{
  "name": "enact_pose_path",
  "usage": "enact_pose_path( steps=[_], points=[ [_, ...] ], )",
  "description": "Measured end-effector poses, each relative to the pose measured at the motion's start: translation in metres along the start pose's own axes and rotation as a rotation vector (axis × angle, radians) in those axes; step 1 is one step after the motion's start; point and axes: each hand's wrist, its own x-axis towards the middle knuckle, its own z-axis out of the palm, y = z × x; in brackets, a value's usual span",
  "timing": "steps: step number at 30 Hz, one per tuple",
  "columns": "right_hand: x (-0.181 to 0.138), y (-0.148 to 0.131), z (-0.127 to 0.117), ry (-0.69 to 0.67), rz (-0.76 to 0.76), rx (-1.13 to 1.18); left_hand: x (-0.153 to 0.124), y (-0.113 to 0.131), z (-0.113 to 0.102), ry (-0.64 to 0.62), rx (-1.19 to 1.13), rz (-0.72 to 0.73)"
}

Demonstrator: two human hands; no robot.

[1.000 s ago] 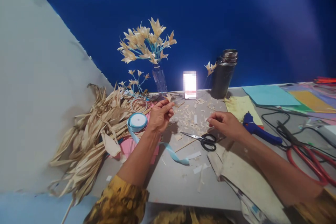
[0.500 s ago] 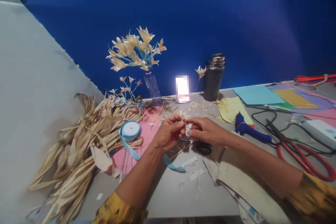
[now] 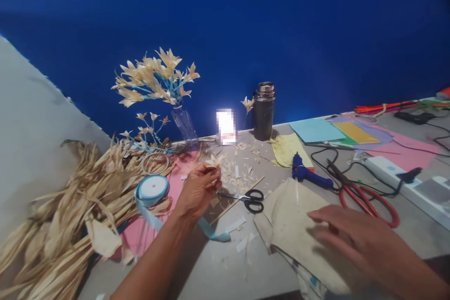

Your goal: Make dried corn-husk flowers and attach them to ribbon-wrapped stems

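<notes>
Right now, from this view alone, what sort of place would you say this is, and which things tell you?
Probably a craft work area: the table bears a blue glue gun, a spool of light-blue ribbon and a heap of dried, husk-like strips.

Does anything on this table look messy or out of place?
Yes, mostly litter: pale scraps lie strewn beyond the scissors, and ribbon trails loose from its roll. The flask also appears to lack its lid.

Left hand (image 3: 201,187) and forearm (image 3: 154,248) bare; right hand (image 3: 355,234) and wrist (image 3: 397,258) bare too.
</notes>
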Motion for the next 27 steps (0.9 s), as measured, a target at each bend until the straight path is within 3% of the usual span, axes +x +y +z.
enact_pose_path(
  steps=[2,6,9,12,17,21,27],
  points=[
    [0.017,-0.007,0.013,-0.133,0.066,0.051,-0.008,-0.009,0.015,-0.035,-0.015,-0.047],
    [0.055,-0.023,0.053,-0.196,0.186,0.362,-0.023,-0.03,0.041,-0.116,-0.032,-0.115],
    [0.069,-0.027,0.083,-0.295,0.249,0.672,-0.028,-0.042,0.049,-0.167,-0.028,-0.093],
    [0.074,-0.024,0.096,-0.324,0.278,0.821,-0.03,-0.05,0.048,-0.166,-0.014,-0.042],
    [0.076,-0.017,0.097,-0.365,0.315,0.845,-0.033,-0.052,0.043,-0.161,0.124,0.074],
    [0.076,-0.013,0.099,-0.356,0.278,0.818,-0.036,-0.046,0.042,-0.154,0.17,0.07],
    [0.08,-0.012,0.105,-0.415,0.257,0.679,-0.043,-0.043,0.039,-0.148,0.208,0.208]
  ],
)
